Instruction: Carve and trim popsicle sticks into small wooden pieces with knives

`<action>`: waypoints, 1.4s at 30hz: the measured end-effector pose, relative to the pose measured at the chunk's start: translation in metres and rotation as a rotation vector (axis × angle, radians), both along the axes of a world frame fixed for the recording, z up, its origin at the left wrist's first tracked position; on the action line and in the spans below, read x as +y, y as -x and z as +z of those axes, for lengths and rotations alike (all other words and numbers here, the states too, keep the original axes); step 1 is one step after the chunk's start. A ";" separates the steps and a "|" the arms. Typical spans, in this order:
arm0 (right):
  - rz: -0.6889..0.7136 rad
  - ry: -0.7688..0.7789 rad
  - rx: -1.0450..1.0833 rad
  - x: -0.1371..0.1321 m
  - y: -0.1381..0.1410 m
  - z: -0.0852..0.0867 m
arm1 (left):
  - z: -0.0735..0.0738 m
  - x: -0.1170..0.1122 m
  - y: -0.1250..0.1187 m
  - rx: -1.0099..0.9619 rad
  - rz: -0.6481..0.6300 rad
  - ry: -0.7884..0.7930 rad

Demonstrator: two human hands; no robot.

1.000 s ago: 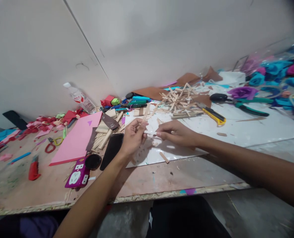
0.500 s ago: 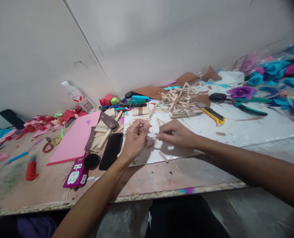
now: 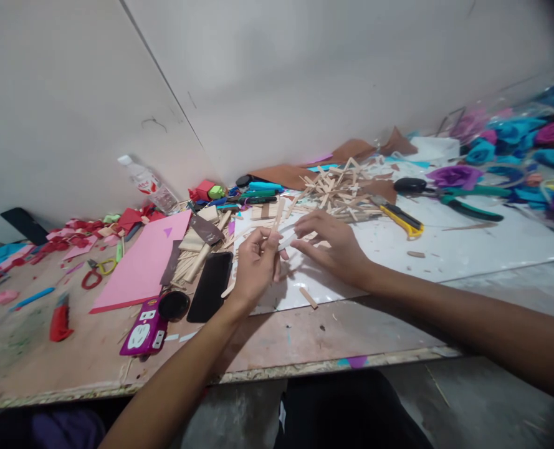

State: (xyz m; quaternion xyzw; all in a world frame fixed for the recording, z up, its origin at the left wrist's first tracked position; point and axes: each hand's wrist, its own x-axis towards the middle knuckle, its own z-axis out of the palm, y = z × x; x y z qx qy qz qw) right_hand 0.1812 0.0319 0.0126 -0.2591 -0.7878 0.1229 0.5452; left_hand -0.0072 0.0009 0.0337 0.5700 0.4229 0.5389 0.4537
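Above a glossy white board, the left hand was clamped on a flat, pale wooden stick pointing toward one o'clock, with a narrow, white, paper-like strip jutting from that hand toward two o'clock. The right hand, at the strip's three o'clock, curled about the far end; whether it gripped could not be told. Good work here likely wanted a steady left pinch and light, even tension, sparing the strip creases.

Muted, greyish indoor light. Wall brightest toward upper middle. Soft shadow under right hand; small glare spots on white board. Upper-right corner dark. Wide-angle stretch near edges; fine detail smeared.
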 end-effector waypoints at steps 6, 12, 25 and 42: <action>-0.052 -0.076 0.091 -0.010 0.009 0.001 | -0.003 -0.007 -0.008 -0.015 0.011 -0.036; -0.078 -0.124 0.141 -0.016 0.012 -0.001 | -0.008 -0.012 -0.017 -0.092 0.043 -0.032; -0.077 -0.116 0.194 -0.025 0.017 0.003 | -0.001 -0.022 -0.024 -0.180 0.057 -0.031; -0.010 0.024 0.191 -0.023 0.016 0.001 | -0.005 -0.020 -0.023 -0.183 0.065 -0.022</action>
